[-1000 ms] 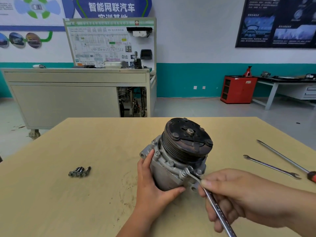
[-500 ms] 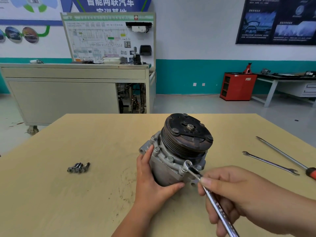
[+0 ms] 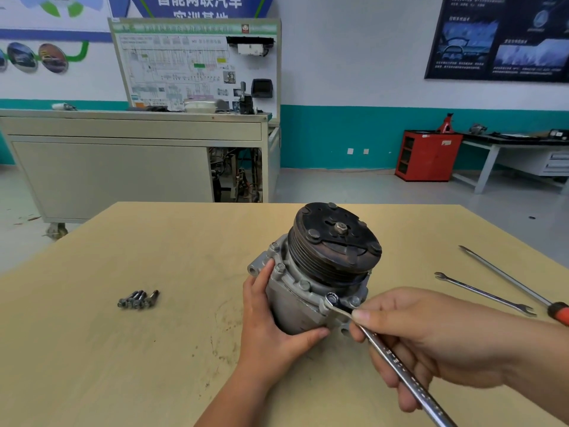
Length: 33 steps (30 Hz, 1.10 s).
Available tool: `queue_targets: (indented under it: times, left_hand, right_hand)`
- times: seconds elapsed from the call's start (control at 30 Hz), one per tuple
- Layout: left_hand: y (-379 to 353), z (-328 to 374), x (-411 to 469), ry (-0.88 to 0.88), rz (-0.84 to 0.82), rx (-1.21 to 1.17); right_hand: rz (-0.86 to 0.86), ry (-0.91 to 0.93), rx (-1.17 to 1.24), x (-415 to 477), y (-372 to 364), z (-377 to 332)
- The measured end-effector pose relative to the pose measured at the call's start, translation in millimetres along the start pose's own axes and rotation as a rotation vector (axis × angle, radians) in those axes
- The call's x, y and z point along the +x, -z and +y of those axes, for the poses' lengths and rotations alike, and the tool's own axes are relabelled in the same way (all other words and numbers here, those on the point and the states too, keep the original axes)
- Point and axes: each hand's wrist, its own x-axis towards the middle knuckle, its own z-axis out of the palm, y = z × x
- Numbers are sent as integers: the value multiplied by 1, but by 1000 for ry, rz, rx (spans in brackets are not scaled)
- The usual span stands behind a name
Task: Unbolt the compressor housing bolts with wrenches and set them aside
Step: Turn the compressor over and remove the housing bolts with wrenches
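One compressor [image 3: 320, 272] stands near the middle of the worktop [image 3: 154, 365], its dark grooved pulley tilted up and away. The left hand [image 3: 271, 328] grips the compressor's silver body, fingers against its left side and thumb curled under the near face. The right hand [image 3: 431, 343], just right of the compressor, is curled round the shaft of one wrench [image 3: 400, 365], thumb pressed on top; the ring end sits on a bolt head at the compressor's near flange. Five bolt heads show along that flange, counting the one under the ring. Well left of the compressor lies a tight cluster of loose bolts [image 3: 138, 299], four or five, too closely packed to count surely. To the compressor's right lie two more tools: one spare wrench [image 3: 483, 294] and, beyond it, one screwdriver [image 3: 508, 277] with an orange-red handle. Marks stamped along the held wrench are too small to read. On the wall far behind the compressor a blue sign [image 3: 197, 4] reads "智能网联汽车"; one red cabinet [image 3: 428, 155] stands behind and to the right.
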Motion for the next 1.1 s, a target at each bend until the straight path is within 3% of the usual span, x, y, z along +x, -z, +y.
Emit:
queue_targets:
  times: [0.17, 0.27, 0.33, 0.4, 0.57, 0.77, 0.97, 1.1]
  left_hand:
    - [1, 1, 0, 9, -1, 11]
    - [1, 3, 1, 15, -9, 4]
    - [0, 3, 0, 17, -8, 0]
    - [1, 2, 0, 26, -9, -5]
    - [0, -2, 0, 29, -8, -4]
    - [-1, -4, 0, 11, 6, 7]
    - [-1, -8, 0, 18, 6, -8]
    - [0, -7, 0, 18, 1, 2]
  right_hand:
    - [-7, -43, -391, 3, 28, -16]
    - [224, 131, -744, 12, 43, -20]
    - [324, 233, -855, 14, 49, -20]
    - [247, 212, -752, 10, 54, -15]
    - [-86, 105, -209, -6, 36, 0]
    - [-55, 81, 21, -3, -3, 5]
    - [4, 50, 118, -5, -5, 10]
    - [-76, 12, 88, 0, -4, 6]
